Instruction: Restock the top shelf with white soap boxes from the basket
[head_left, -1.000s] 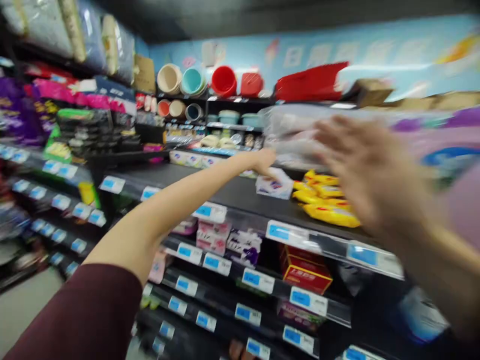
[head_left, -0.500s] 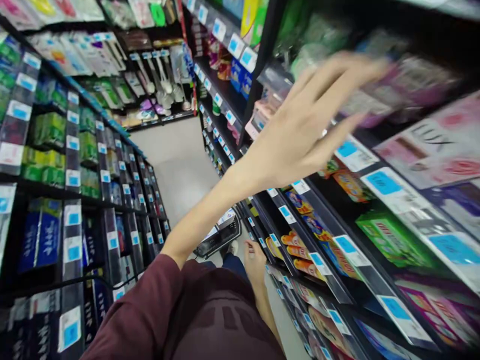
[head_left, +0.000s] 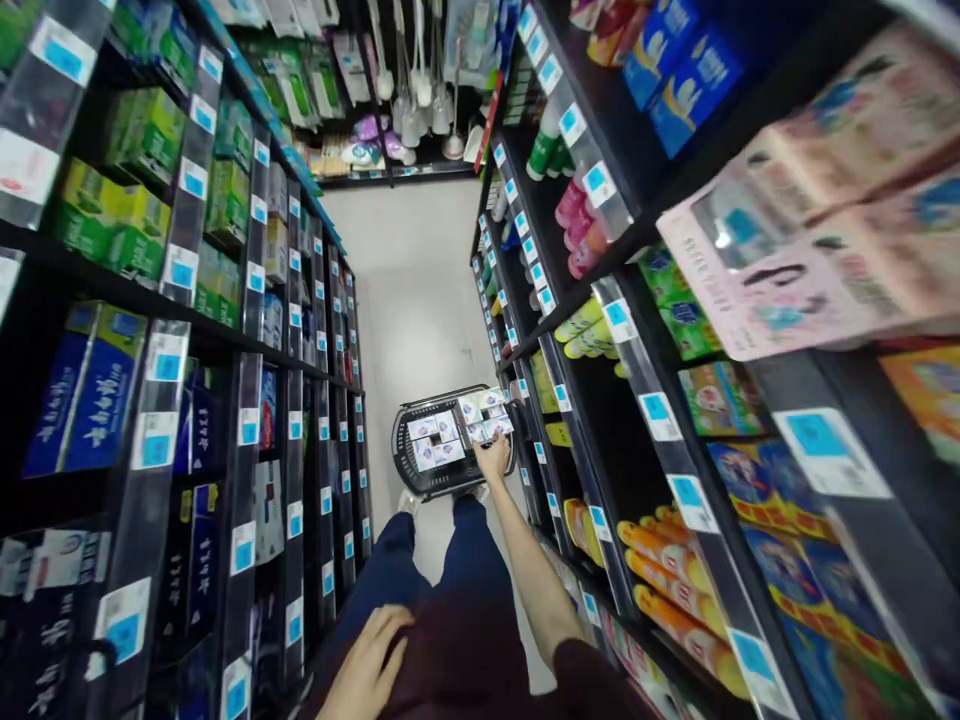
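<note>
A black shopping basket (head_left: pixel 442 492) stands on the floor by my feet. Small white printed boxes (head_left: pixel 439 454) lie in both halves of it, several in all. My right hand (head_left: pixel 492 460) reaches down into the basket's right half. Its thumb and fingers are closed about a white box (head_left: pixel 496 428) near the right rim; the fingertips are small and partly hidden. My left hand (head_left: pixel 371 655) lies loosely over my left thigh, fingers stretched and holding nothing.
Tall shelves flank the narrow aisle: toothpaste boxes (head_left: pixel 94 390) at left, orange bottles (head_left: pixel 675 580) low at right. Pink boxes (head_left: pixel 795 270) jut out from the upper right shelf. Brushes (head_left: pixel 420 85) hang at the aisle's far end.
My left hand has come away from the upper right shelf and down to my thigh. My right hand has moved from beside the right shelf into the basket. The view tilts further down.
</note>
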